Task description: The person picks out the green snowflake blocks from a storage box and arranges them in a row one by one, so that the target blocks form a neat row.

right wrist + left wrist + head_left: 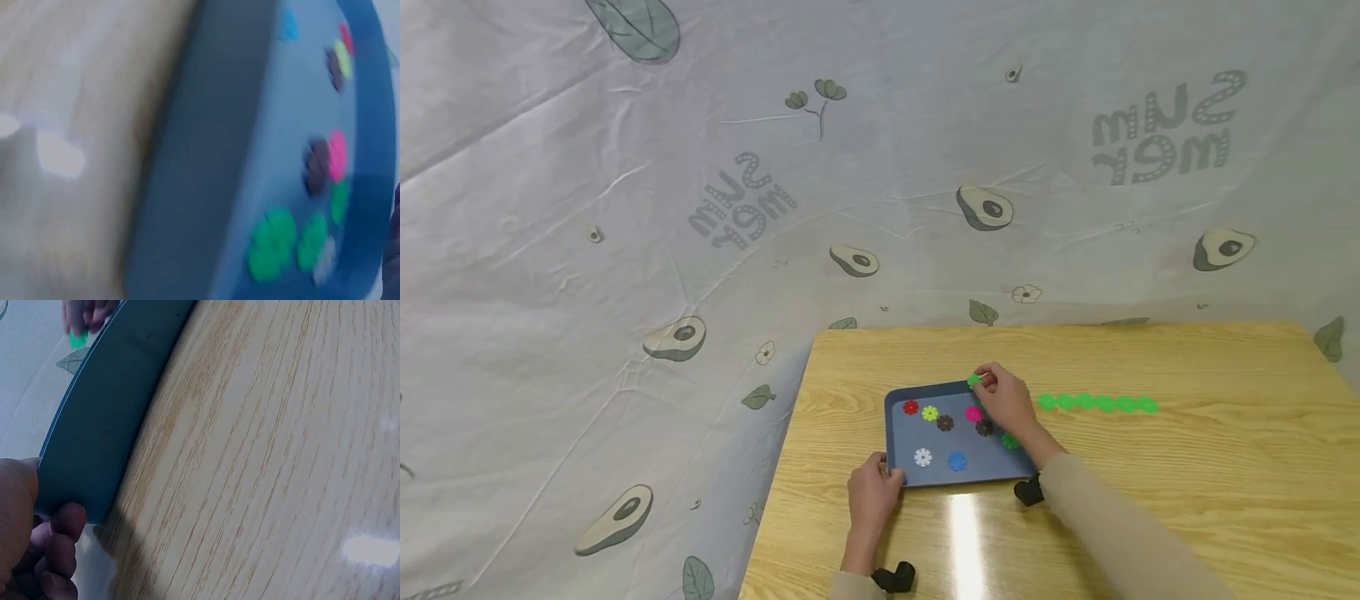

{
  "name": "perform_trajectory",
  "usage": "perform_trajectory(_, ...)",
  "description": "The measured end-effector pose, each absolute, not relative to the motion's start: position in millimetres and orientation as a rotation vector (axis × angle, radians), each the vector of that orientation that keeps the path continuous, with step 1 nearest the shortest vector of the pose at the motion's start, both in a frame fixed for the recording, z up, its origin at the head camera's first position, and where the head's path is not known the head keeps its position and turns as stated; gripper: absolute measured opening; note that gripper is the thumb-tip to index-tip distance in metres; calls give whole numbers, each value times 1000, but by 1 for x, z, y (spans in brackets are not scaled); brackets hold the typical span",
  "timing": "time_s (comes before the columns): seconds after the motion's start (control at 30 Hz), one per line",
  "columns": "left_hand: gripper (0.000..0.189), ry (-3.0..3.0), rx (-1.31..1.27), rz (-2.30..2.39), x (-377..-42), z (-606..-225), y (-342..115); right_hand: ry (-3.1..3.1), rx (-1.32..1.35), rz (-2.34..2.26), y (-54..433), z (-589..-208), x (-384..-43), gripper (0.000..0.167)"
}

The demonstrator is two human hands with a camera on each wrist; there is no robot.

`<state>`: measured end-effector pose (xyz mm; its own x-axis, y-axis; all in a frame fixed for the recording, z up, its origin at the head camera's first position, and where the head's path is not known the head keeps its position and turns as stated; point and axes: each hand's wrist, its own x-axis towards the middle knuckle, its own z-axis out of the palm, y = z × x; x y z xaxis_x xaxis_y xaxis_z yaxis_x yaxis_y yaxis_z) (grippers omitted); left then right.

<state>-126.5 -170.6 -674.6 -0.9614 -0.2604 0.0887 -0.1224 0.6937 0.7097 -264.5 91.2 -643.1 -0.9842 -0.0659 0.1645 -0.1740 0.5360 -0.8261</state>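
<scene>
A grey-blue tray (pixel 940 473) lies on the table with several flower-shaped plastic discs in it, among them a red disc (pixel 911 407), a white disc (pixel 922 457) and a blue disc (pixel 957 461). My left hand (pixel 876 493) grips the tray's near left corner, thumb on the rim and fingers curled beneath, as the left wrist view shows. Over the tray's far right part, my right hand (pixel 1006 403) pinches a green disc (pixel 973 381) between thumb and fingertips. In the right wrist view, blurred green discs (pixel 272 244) lie in the tray; only a sliver of the hand shows.
To the right of the tray, a row of several green discs (pixel 1105 403) runs across the wooden table (pixel 1225 467). A pale printed cloth (pixel 910 167) hangs behind the table and along its left side. Black wrist mounts (pixel 895 577) sit at both wrists.
</scene>
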Motion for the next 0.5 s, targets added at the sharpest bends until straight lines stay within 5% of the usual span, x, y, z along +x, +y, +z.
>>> perform_trajectory(0.5,30,-2740,314,-1112,-126,-673,-170,-2656,-63,1321,252,-629,-258,38)
